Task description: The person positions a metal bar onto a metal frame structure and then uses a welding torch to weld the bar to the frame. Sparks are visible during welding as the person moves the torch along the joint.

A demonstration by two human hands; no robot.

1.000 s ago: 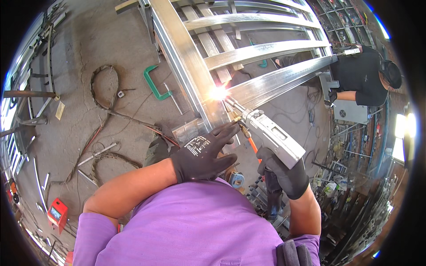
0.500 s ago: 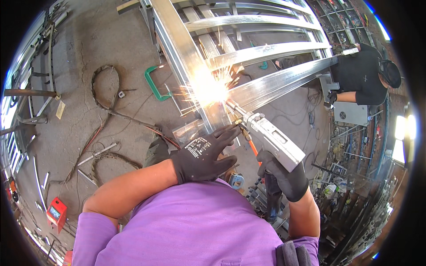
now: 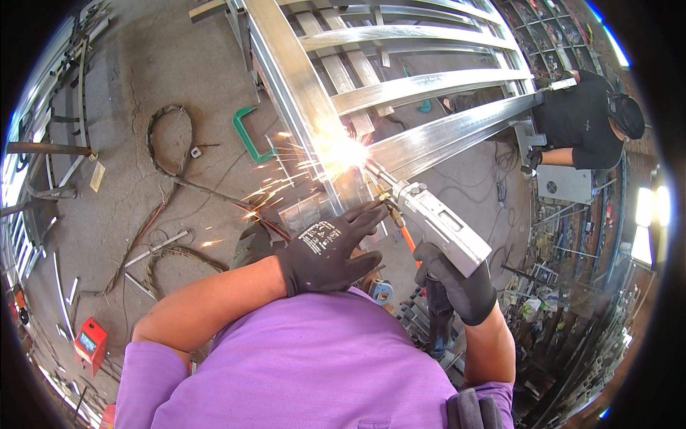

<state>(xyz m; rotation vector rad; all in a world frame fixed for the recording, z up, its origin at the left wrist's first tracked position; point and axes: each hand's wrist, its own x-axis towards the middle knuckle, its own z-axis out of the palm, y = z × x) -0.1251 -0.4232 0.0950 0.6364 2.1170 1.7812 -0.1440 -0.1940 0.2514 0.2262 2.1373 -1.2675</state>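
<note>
My right hand (image 3: 461, 289), in a black glove, is wrapped round the rear of a silver handheld welding gun (image 3: 449, 227). The gun's nozzle points up and left at a corner of a shiny metal frame (image 3: 304, 79), where a white glow (image 3: 344, 152) throws sparks and hides the joint. A broad metal bar (image 3: 457, 132) runs from that corner to the right. My left hand (image 3: 330, 247), also black-gloved, lies open just below the glow, fingers stretched toward the nozzle and thumb apart. Its fingertips are by the nozzle's brass fitting; whether they touch it I cannot tell.
A green C-clamp (image 3: 246, 136) is left of the frame. Cables (image 3: 151, 139) coil across the concrete floor, near a red box (image 3: 91, 344). At the right another person (image 3: 582, 121) in black works at the frame's far end, beside a grey cabinet (image 3: 568, 187). Cluttered shelves line the right side.
The glow at the joint has shrunk and shows more of the frame. Sparks now fly farther down and left, over the floor. Both hands and the welding gun stay put.
</note>
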